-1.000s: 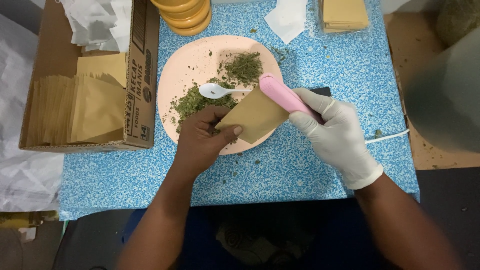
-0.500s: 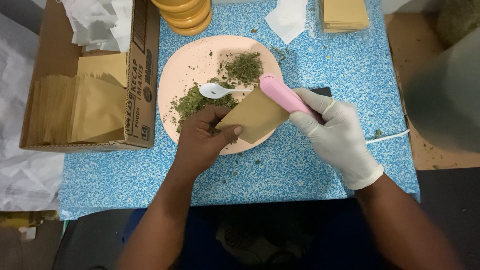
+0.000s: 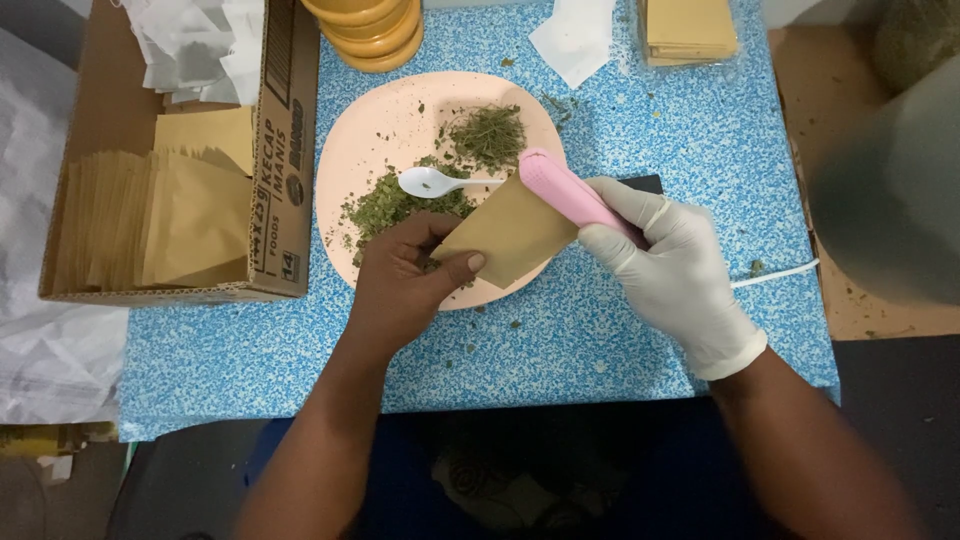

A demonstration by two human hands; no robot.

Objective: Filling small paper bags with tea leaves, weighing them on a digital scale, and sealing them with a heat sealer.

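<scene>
My left hand [image 3: 405,285], bare, pinches a small brown paper pouch [image 3: 510,235] by its lower corner, holding it over the near edge of a pale pink plate [image 3: 390,120]. My right hand [image 3: 675,270], in a white glove, grips a pink rod-shaped tool [image 3: 565,190] whose upper end presses on the pouch's top edge. On the plate lie two heaps of dried green herbs [image 3: 485,132] and a white plastic spoon [image 3: 428,182], its bowl pointing left.
A cardboard box [image 3: 285,150] with several brown pouches and white wrappers sits at left. Stacked yellow bowls [image 3: 370,30] stand behind the plate. A white paper [image 3: 572,40] and a pouch stack [image 3: 690,30] lie at the back. A white cord [image 3: 775,275] runs right.
</scene>
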